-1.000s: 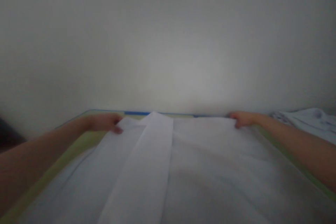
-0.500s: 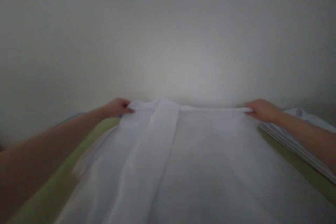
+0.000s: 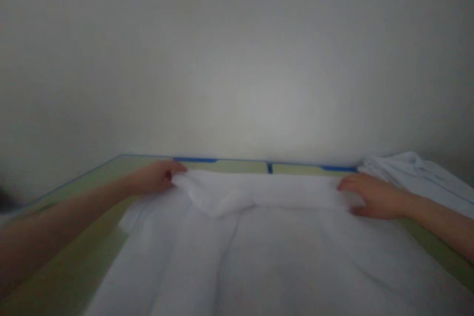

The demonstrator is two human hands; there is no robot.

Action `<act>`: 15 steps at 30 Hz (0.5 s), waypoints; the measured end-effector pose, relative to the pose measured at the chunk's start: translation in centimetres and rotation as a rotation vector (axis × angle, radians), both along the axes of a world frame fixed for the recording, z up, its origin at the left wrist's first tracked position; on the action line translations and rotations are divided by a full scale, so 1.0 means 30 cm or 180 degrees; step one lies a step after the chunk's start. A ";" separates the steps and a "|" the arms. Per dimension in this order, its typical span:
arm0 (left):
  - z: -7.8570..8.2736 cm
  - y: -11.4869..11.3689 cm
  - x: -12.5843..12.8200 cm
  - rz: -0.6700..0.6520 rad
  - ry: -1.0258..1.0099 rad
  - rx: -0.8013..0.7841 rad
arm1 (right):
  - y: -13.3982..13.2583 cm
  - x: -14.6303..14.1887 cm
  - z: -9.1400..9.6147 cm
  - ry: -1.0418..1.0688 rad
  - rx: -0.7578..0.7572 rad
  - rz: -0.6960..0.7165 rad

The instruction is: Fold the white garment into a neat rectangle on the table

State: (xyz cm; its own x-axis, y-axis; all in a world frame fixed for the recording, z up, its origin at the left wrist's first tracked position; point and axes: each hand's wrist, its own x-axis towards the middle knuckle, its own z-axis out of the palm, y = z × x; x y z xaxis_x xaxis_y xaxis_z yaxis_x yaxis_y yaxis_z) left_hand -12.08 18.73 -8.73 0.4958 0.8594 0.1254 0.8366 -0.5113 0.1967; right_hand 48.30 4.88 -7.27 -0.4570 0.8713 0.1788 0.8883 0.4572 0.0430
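A white cloth garment is spread over the green tabletop, blurred and running down past the bottom of the view. Its far edge is turned over into a band that sags near the left end. My left hand pinches the left corner of this folded edge. At the right corner, my right hand has thumb and fingers closed round the cloth. Between the two hands the band lies fairly straight. What kind of garment it is, I cannot tell for sure.
The green tabletop has a blue border and blue marks along its far edge, close to a plain pale wall. More white cloth with bluish lines lies piled at the right, behind my right forearm.
Both hands have come lower and nearer with the cloth's far edge, which is now folded over into a wider band. The table's blue far border has come into view.
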 end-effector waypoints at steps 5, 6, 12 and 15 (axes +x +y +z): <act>0.014 -0.085 0.089 -0.0299 0.0370 0.0372 | -0.151 -0.434 0.074 0.0324 -0.0438 0.1091; 0.013 -0.094 0.097 -0.0314 0.0446 0.0384 | -0.187 -0.531 0.069 0.0326 -0.0466 0.1384; 0.005 -0.125 0.110 -0.0336 0.0503 0.0340 | -0.279 -0.967 -0.068 -0.0081 0.0268 0.2573; 0.005 -0.138 0.113 -0.0368 0.0457 0.0381 | -0.250 -1.052 -0.113 -0.0143 0.0219 0.2420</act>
